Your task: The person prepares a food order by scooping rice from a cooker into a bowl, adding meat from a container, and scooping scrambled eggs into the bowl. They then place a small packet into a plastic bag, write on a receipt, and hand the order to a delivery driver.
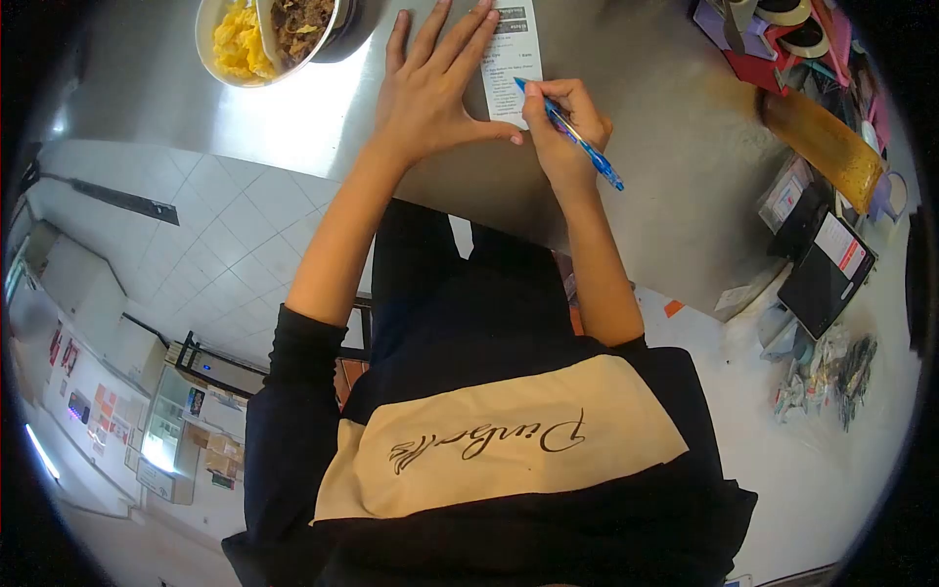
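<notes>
A blue pen (585, 149) is gripped in my right hand (569, 127), its tip on a printed paper slip (509, 73) that lies on the metal counter (665, 147). My left hand (430, 88) rests flat on the counter with its fingers spread, the fingertips and thumb at the slip's left edge. Up and to the left of that hand stands a bowl (208, 61) with yellow food (242, 44) on one side and brown food (298, 29) on the other. The slip's top end runs out of view.
Tape rolls (804, 37) and a red holder (758, 68) fill the upper right. A brown strip-like object (822, 147), a dark tablet (827, 274) and crumpled plastic bags (817, 377) lie down the right side. Floor tiles (230, 210) show at left.
</notes>
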`<state>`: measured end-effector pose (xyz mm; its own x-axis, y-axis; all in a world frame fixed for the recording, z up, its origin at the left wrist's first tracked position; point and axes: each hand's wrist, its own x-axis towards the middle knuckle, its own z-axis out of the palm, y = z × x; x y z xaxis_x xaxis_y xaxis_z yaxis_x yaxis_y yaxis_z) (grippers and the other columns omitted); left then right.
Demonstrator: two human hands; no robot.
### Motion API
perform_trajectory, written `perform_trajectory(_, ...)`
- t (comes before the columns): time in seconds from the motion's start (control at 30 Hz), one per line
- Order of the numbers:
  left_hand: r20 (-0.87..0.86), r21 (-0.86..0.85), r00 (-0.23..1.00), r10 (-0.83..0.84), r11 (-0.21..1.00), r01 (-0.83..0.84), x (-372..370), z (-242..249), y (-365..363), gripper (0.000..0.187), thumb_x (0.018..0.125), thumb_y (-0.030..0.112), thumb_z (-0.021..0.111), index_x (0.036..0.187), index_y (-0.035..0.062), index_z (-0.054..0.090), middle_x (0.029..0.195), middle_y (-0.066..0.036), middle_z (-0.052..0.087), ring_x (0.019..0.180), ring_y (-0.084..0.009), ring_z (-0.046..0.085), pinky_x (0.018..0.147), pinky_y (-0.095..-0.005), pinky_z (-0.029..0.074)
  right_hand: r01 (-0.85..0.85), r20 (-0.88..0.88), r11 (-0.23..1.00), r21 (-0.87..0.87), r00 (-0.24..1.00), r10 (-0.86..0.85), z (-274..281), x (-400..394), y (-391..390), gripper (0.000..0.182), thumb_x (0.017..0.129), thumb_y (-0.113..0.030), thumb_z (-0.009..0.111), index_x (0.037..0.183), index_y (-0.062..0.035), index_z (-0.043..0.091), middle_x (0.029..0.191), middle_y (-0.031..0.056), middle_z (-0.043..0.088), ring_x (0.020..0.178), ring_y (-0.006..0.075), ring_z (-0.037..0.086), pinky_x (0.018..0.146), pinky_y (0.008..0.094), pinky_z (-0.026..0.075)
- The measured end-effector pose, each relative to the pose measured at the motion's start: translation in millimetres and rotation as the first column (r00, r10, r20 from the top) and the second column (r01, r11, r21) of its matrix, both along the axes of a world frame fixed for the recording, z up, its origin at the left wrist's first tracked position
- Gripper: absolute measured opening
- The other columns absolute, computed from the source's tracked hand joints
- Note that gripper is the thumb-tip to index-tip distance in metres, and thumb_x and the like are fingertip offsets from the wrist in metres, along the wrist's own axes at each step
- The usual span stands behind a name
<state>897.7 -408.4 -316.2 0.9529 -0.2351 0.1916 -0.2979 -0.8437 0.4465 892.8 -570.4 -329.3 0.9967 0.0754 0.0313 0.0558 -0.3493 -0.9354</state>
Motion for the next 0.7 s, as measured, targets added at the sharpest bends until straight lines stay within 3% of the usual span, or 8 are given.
perform_trajectory(0.13,0.005,0.032,1.000,0.008,0.999,-0.009,0,-2,1,0.116,0.042,0.078,0.062,0.135,0.0153,0.034,0.139,0.000,0.033,0.132,-0.0262,0.023,0.107,-0.0500,0.007,-0.053,-0.070,0.997,0.059,0.996,0.057,3,0,8,0.010,0.080,-0.007,0.063,0.079,0.0013,0.057,0.065,0.0056,0.062,0.056,0.0054,0.056,0.047,0.0186,0.043)
perform_trajectory(0.23,0.026,0.021,1.000,0.003,1.000,-0.004,-1,-6,1,0.115,0.042,0.076,0.063,0.135,0.0152,0.033,0.140,0.000,0.032,0.132,-0.0265,0.023,0.107,-0.0509,0.008,0.017,0.008,1.000,0.011,1.000,-0.017,-5,0,13,0.012,0.079,-0.013,0.065,0.078,-0.0022,0.059,0.063,0.0083,0.062,0.052,0.0120,0.061,0.045,0.0235,0.046)
perform_trajectory(0.33,-0.111,0.082,0.994,-0.007,0.996,0.016,6,14,4,0.101,0.058,0.065,0.064,0.133,0.0042,0.034,0.139,-0.010,0.032,0.132,-0.0314,0.022,0.105,-0.0519,0.011,-0.068,0.091,0.996,-0.056,0.993,0.073,-11,-1,11,0.013,0.080,-0.014,0.064,0.078,-0.0020,0.059,0.062,0.0079,0.062,0.050,0.0115,0.060,0.042,0.0224,0.044)
perform_trajectory(0.43,-0.113,0.029,0.994,-0.013,0.999,0.017,6,16,4,0.105,0.055,0.067,0.064,0.133,0.0039,0.034,0.139,-0.010,0.032,0.131,-0.0317,0.023,0.105,-0.0514,0.011,0.004,0.019,1.000,0.011,1.000,-0.004,-3,2,10,0.013,0.080,-0.014,0.064,0.077,-0.0025,0.059,0.061,0.0075,0.061,0.051,0.0113,0.060,0.044,0.0242,0.045)
perform_trajectory(0.53,-0.111,0.078,0.994,-0.003,0.997,0.011,6,14,3,0.107,0.053,0.069,0.064,0.133,0.0035,0.034,0.139,-0.010,0.032,0.131,-0.0317,0.023,0.105,-0.0514,0.011,-0.063,-0.217,0.995,0.071,0.973,0.077,8,2,5,0.016,0.081,-0.015,0.063,0.073,-0.0025,0.058,0.059,0.0075,0.060,0.051,0.0113,0.060,0.047,0.0260,0.045)
perform_trajectory(0.63,-0.105,0.036,0.994,-0.003,0.999,0.007,5,14,4,0.109,0.053,0.069,0.064,0.133,0.0037,0.033,0.139,-0.010,0.032,0.131,-0.0315,0.022,0.105,-0.0516,0.010,0.008,-0.213,1.000,-0.027,0.977,-0.014,10,2,-1,0.020,0.081,-0.016,0.063,0.069,-0.0023,0.057,0.057,0.0073,0.060,0.050,0.0101,0.059,0.047,0.0253,0.044)
perform_trajectory(0.7,-0.120,0.039,0.993,-0.008,0.999,0.012,5,15,4,0.109,0.053,0.070,0.063,0.134,0.0041,0.032,0.140,-0.009,0.031,0.132,-0.0314,0.022,0.106,-0.0516,0.010,0.037,-0.063,0.997,-0.074,0.997,-0.042,0,1,0,0.021,0.082,-0.017,0.063,0.068,-0.0022,0.056,0.055,0.0063,0.059,0.048,0.0093,0.057,0.046,0.0236,0.042)
